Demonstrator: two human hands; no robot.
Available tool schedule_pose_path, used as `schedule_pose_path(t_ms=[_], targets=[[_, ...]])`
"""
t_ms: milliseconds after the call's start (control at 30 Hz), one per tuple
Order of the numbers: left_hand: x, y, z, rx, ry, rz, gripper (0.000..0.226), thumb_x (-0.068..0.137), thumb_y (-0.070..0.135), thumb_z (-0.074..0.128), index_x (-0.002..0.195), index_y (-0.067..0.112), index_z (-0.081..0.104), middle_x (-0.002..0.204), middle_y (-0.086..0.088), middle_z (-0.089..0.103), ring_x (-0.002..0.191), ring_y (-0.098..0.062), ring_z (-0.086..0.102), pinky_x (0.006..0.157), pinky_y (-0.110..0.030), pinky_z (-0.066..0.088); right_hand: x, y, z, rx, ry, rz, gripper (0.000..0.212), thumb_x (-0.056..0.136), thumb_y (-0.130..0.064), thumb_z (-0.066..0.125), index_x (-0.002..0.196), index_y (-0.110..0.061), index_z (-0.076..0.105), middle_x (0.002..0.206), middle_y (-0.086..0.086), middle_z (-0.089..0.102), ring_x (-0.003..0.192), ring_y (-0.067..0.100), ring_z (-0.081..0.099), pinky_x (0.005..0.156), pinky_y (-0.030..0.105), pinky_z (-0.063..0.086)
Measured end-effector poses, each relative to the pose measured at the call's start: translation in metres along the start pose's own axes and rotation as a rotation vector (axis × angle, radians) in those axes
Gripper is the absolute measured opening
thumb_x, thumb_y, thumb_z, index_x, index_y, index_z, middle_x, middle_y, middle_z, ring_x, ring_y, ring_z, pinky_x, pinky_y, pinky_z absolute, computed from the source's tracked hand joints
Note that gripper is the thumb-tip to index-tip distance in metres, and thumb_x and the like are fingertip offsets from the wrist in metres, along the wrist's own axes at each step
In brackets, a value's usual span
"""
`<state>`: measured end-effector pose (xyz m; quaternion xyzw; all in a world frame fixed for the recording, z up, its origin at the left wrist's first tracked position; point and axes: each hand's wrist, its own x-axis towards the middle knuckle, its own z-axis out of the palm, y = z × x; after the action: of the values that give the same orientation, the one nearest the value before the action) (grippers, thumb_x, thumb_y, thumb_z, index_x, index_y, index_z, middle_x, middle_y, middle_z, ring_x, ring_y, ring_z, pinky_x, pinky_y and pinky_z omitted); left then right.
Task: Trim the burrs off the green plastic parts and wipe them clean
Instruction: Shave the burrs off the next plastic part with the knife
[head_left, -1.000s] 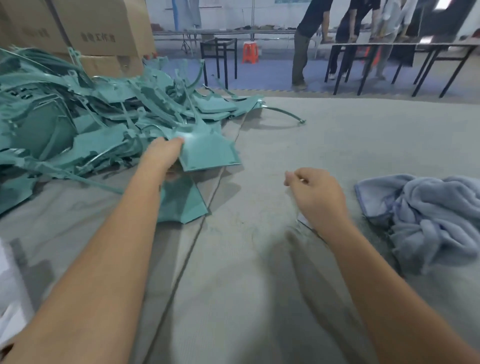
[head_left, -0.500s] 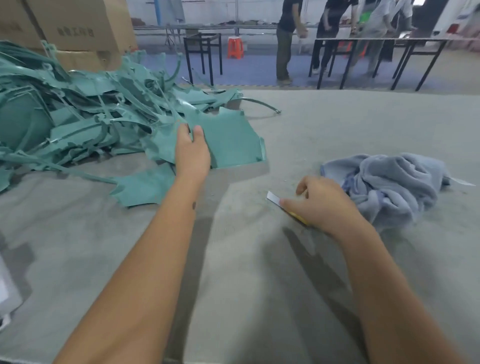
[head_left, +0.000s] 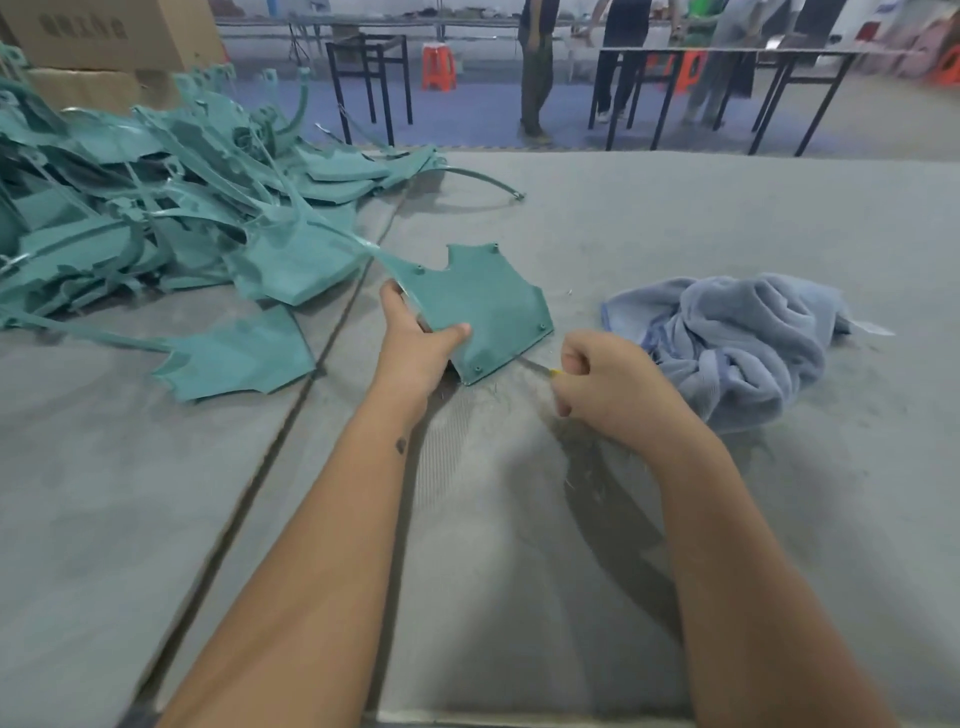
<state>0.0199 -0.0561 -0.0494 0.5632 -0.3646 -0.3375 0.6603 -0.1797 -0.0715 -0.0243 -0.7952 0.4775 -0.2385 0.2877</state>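
Note:
My left hand (head_left: 418, 340) grips a flat green plastic part (head_left: 485, 304) by its near left edge, thumb on top, holding it tilted over the grey table (head_left: 675, 519). My right hand (head_left: 610, 387) is curled round a small blade with a yellow handle (head_left: 543, 370); its tip points at the part's lower right edge. A crumpled blue cloth (head_left: 732, 338) lies just right of my right hand. A big heap of green plastic parts (head_left: 156, 218) fills the table's far left.
One loose green part (head_left: 244, 358) lies flat left of my left hand. Cardboard boxes (head_left: 98, 36) stand behind the heap. A seam (head_left: 291, 415) runs down the table surface. Beyond the far edge are black metal tables (head_left: 727, 88), orange stools and standing people.
My left hand has pulled one green part out of the heap toward the table's middle. My right hand with the blade has moved up to the part's edge.

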Motion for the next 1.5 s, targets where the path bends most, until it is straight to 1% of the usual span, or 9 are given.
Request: schedule_pose_path(t_ms=[167,300,400,600,733,867,1267,1400,1500], targets=[[0.0,0.009,-0.009,-0.172,0.02,0.036,0.051,0.095,-0.005,0.051,0.135,0.024,0.038,0.094,0.017,0.073,0.09,-0.003,0.07,0.071,-0.026,0.059,0.01,-0.013,-0.003,0.505,0.145,0.067,0.017,0.076,-0.026,0.048,0.092,-0.033,0.048,0.049,-0.012,0.049,0.046,0.006,0.039,0.046,0.02,0.033],[-0.003,0.011,-0.009,-0.308,0.058,-0.087,0.042,0.104,0.016,0.042,0.139,0.037,0.038,0.112,0.017,0.067,0.102,-0.013,0.068,0.078,-0.043,0.059,0.029,-0.022,0.007,0.663,0.222,0.122,0.02,0.098,-0.02,0.046,0.091,-0.01,0.062,0.065,-0.01,0.04,0.056,0.004,0.033,0.056,0.022,0.026],[0.0,0.011,-0.007,-0.343,0.096,-0.157,0.035,0.106,0.023,0.036,0.133,0.046,0.035,0.121,0.015,0.062,0.11,-0.021,0.065,0.076,-0.052,0.058,0.034,-0.027,0.021,0.745,0.184,0.224,0.031,0.103,-0.036,0.039,0.091,-0.024,0.064,0.074,-0.013,0.04,0.064,-0.001,0.034,0.059,0.019,0.028],[0.0,0.009,-0.004,-0.472,0.043,-0.147,0.07,0.086,-0.011,0.06,0.131,0.037,0.036,0.121,-0.003,0.063,0.1,-0.026,0.069,0.063,-0.035,0.06,0.019,-0.024,0.033,0.646,0.2,0.047,0.02,0.098,-0.019,0.05,0.078,-0.019,0.049,0.067,-0.002,0.05,0.055,0.008,0.045,0.057,0.027,0.041],[-0.006,0.013,0.008,-0.493,-0.009,-0.17,0.032,0.087,-0.015,0.056,0.107,0.011,0.058,0.093,-0.004,0.074,0.084,-0.02,0.072,0.066,-0.024,0.057,0.012,-0.031,0.033,0.841,0.169,-0.027,0.018,0.097,-0.008,0.051,0.082,-0.016,0.053,0.054,0.002,0.053,0.041,0.01,0.04,0.042,0.022,0.034],[-0.007,0.014,0.013,-0.458,-0.11,-0.204,0.015,0.097,0.0,0.051,0.1,0.011,0.062,0.089,-0.004,0.076,0.083,-0.019,0.073,0.067,-0.03,0.059,0.017,-0.032,0.032,1.005,0.025,0.093,0.049,0.104,-0.036,0.033,0.077,-0.009,0.064,0.048,-0.003,0.039,0.041,0.009,0.025,0.043,0.023,0.016],[-0.004,0.016,0.015,-0.628,-0.07,-0.397,0.016,0.099,-0.001,0.043,0.093,0.001,0.058,0.066,-0.011,0.071,0.058,-0.022,0.07,0.049,-0.032,0.058,0.018,-0.025,0.052,0.577,0.019,-0.108,0.029,0.098,-0.014,0.054,0.07,-0.021,0.06,0.049,-0.006,0.046,0.046,0.009,0.037,0.051,0.023,0.034],[-0.002,0.018,0.014,-0.864,-0.078,-0.458,0.021,0.102,0.006,0.039,0.111,0.001,0.057,0.114,-0.02,0.066,0.095,-0.031,0.066,0.09,-0.045,0.053,0.019,-0.022,0.054,0.529,0.003,-0.105,0.029,0.097,-0.014,0.055,0.069,-0.02,0.063,0.048,-0.009,0.043,0.047,0.006,0.037,0.053,0.022,0.034],[-0.002,0.018,0.011,-0.994,-0.103,-0.416,0.025,0.103,0.009,0.038,0.112,-0.001,0.059,0.128,-0.019,0.06,0.123,-0.033,0.056,0.083,-0.042,0.054,0.018,-0.02,0.055,0.503,-0.008,-0.094,0.03,0.096,-0.016,0.056,0.067,-0.02,0.062,0.048,-0.01,0.044,0.048,0.005,0.038,0.053,0.019,0.035]])
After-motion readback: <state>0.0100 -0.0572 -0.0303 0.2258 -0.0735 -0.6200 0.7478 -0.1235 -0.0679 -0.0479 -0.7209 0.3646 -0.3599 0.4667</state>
